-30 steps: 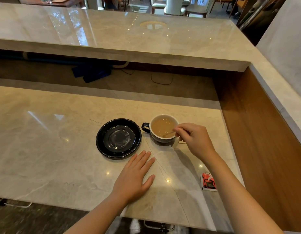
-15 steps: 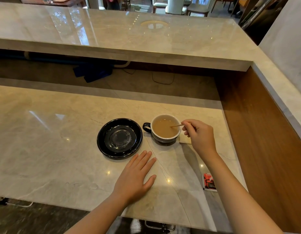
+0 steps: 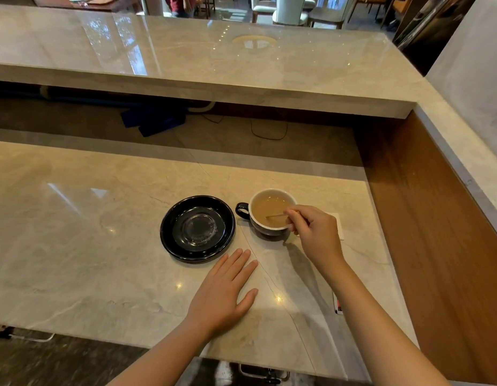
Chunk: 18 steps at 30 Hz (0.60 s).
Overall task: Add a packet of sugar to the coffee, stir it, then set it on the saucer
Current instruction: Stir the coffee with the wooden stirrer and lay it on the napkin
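A dark coffee cup (image 3: 243, 210) with a white inside holds light brown coffee and stands on the marble counter (image 3: 83, 246), its handle pointing left. My right hand (image 3: 314, 232) hovers at the cup's right rim, pinching a thin wooden stirrer (image 3: 276, 216) whose tip dips into the coffee. The black saucer (image 3: 197, 227) lies just left of the cup, with nothing on it. My left hand (image 3: 223, 291) rests flat on the counter in front of the saucer, fingers spread. A torn red and white sugar packet (image 3: 337, 305) peeks out beside my right forearm.
A white napkin (image 3: 338, 225) lies under my right hand, right of the cup. A raised marble bar top (image 3: 214, 59) runs across the back. A wooden side panel (image 3: 436, 232) walls off the right. The counter's front edge is near my elbows.
My right hand has kept swinging the stirrer round in the coffee, from the near side to the right rim and back over the cup. My left hand and the saucer stayed still.
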Tool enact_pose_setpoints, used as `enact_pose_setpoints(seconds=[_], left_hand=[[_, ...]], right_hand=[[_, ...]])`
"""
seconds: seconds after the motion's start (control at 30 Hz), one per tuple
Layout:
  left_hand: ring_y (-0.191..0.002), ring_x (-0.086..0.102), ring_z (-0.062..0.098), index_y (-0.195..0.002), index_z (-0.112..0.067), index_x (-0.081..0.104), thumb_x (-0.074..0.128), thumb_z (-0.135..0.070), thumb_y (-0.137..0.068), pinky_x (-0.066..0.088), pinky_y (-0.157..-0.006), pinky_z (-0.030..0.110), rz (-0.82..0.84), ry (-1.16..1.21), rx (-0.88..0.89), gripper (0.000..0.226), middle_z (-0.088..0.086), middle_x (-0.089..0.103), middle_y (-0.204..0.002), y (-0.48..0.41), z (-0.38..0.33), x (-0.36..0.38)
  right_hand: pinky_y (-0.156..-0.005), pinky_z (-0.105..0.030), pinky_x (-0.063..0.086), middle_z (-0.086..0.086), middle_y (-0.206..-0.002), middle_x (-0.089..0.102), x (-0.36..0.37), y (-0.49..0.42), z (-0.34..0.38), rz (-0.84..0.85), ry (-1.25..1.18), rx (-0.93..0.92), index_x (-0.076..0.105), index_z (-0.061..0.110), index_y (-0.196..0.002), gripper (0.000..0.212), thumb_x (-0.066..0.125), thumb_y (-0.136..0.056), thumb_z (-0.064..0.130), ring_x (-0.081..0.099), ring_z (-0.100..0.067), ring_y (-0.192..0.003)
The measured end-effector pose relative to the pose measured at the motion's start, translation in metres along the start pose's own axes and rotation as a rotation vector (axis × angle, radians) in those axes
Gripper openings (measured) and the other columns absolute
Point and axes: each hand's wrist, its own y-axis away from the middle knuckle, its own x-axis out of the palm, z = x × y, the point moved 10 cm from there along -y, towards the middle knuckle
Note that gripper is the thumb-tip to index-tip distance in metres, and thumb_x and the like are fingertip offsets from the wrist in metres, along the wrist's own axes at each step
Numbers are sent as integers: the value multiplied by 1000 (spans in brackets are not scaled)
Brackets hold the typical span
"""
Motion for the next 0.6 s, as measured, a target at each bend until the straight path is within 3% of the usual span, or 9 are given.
enact_pose_setpoints(seconds=[0.13,0.27,0.47,0.6], left_hand=[[-139,4,5,-144,-29,29,37,-49,-92,-1,-112,27,-9,0,-1,56,-7,19,-152,0,0,-1],[-140,5,6,-144,-28,29,38,-49,-92,-1,-112,27,-10,0,1,56,-7,19,-152,0,0,-1],[-140,5,6,-144,-28,29,39,-48,-92,-2,-113,26,-9,-4,6,57,-7,19,-152,-1,0,-1],[-140,6,6,-144,-27,30,39,-49,-92,-2,-113,26,-6,-3,8,57,-6,20,-152,0,-1,-1]], right_hand=[[-62,-11,47,-4,-75,65,-6,-1,-10,-115,-60,66,70,9,-94,17,53,-90,8,58,-7,-65],[-61,-13,46,-4,-79,67,-14,-1,-12,-143,30,51,69,8,-96,17,52,-91,9,57,-6,-67],[-62,-11,40,-11,-87,70,-18,7,-4,-75,189,-3,68,6,-100,19,52,-91,11,58,-13,-71],[-66,-22,46,-12,-92,71,-14,10,10,-16,211,-38,68,5,-99,19,52,-91,11,60,-18,-74]])
